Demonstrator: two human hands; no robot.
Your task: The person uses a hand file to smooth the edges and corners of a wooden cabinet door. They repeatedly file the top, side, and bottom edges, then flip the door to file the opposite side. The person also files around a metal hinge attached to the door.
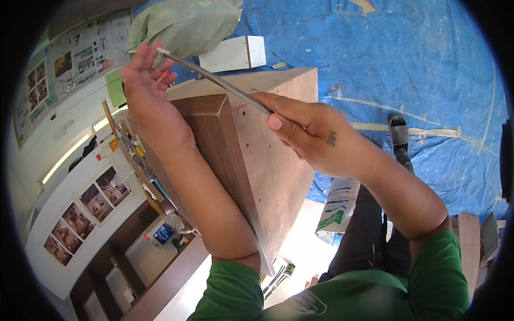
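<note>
My right hand grips the lower end of a long, thin grey rod between thumb and fingers. The rod slants up to the left and carries a whitish clump at its tip. Beside that tip my left hand is raised, palm showing and fingers spread; I cannot tell whether a finger touches it. Below both hands stands a wooden cabinet, with a plain plywood face and a brown wood-grain side. Small dark holes dot the plywood. A red thing behind my left fingers is mostly hidden.
Blue tarpaulin covers the floor. A white box and a greenish sack lie beyond the cabinet. Tools crowd a surface at the left, near an open shelf unit. A printed bag lies by my leg.
</note>
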